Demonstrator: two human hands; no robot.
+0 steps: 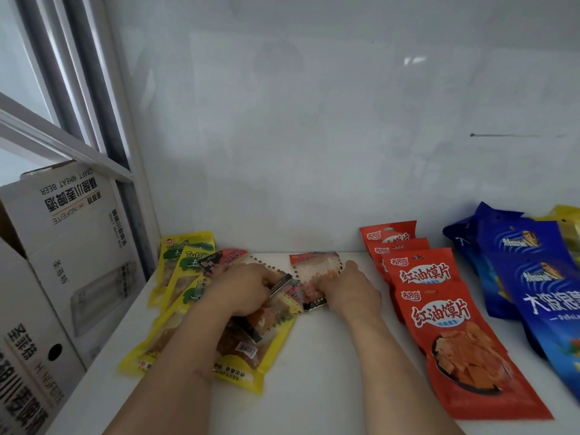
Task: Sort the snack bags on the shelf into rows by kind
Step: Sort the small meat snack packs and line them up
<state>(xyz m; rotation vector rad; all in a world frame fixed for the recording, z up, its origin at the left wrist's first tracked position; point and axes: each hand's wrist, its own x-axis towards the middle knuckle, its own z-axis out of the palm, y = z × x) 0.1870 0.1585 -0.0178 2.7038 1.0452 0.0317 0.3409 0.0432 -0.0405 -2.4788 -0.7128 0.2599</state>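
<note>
While both hands work at the middle of the frame, the move ahead seems to turn on the gap between them: the small clear packets with dotted edges lie in two lots, one under each hand, and the bare strip of white shelf (314, 356) runs from there toward the bottom of the frame.

The left hand (248, 287) has its fingers curled down onto a clear packet (276, 296) lying on the jumble over the yellow bags (188, 262) at centre left. It seems to pinch that packet, though the fingertips are tucked under and I cannot tell for certain.

The right hand (348, 287) is just right of centre, fingers bent onto a second clear packet with pink contents (314, 268), whose long axis runs roughly up and down the frame, top edge toward the back wall. Whether it grips or only presses is hard to judge.

The right hand is nearer the orange-red bags (455, 324), which already lie in an overlapping row slanting from upper middle to lower right. Further right the blue bags (527, 277) overlap likewise, cut off by the frame edge, with a yellow corner behind them that I cannot identify.

The left forearm hides much of the mixed pile, so how many clear packets are in it cannot be counted. Cardboard beer cartons (62, 246) fill the lower left.
</note>
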